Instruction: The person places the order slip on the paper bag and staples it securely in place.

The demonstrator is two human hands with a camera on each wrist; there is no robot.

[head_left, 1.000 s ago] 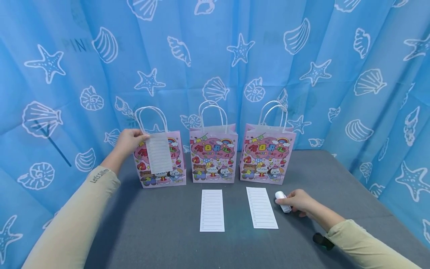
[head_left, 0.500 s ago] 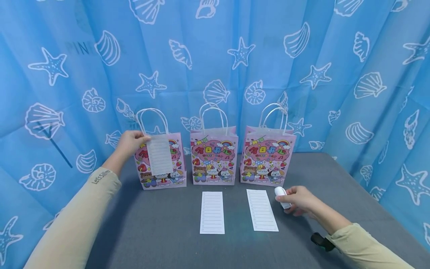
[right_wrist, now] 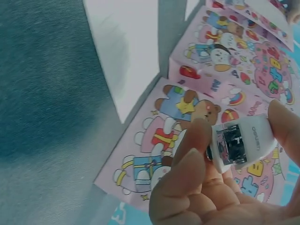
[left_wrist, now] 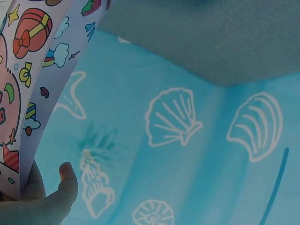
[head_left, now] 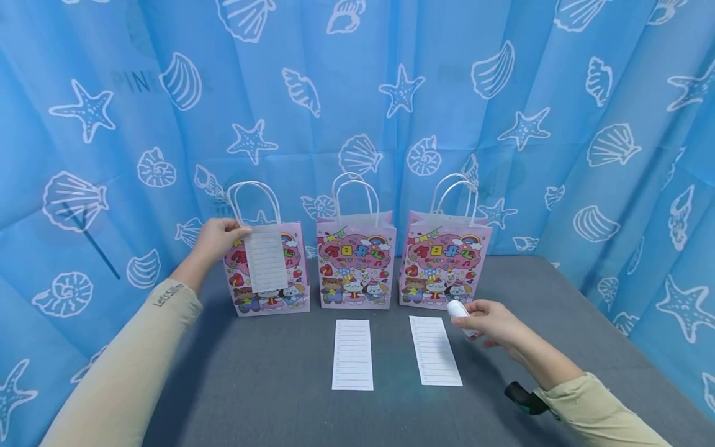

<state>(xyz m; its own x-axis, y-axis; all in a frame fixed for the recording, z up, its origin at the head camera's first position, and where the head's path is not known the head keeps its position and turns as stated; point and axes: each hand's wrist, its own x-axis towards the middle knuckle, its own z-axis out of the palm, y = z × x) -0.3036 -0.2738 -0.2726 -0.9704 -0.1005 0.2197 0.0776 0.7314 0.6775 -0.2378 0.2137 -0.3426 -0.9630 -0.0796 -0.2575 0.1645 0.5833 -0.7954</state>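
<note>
The white stapler-like tool (right_wrist: 248, 140), pinched in the right hand (head_left: 496, 323), looks light, stiff and smooth, best gripped by its sides; its long axis slants, far end forward-left. Well leftward, the left hand (head_left: 215, 241) pinches the lined slip (head_left: 267, 261), probably easily creased, hanging nearly upright before a gift bag (head_left: 298, 273).

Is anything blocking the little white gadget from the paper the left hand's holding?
Nothing visible stands between the white gadget and the paper. Two lists lie flat on the table; the middle bag and right bag seem behind that path. The left hand grips one top corner.
</note>
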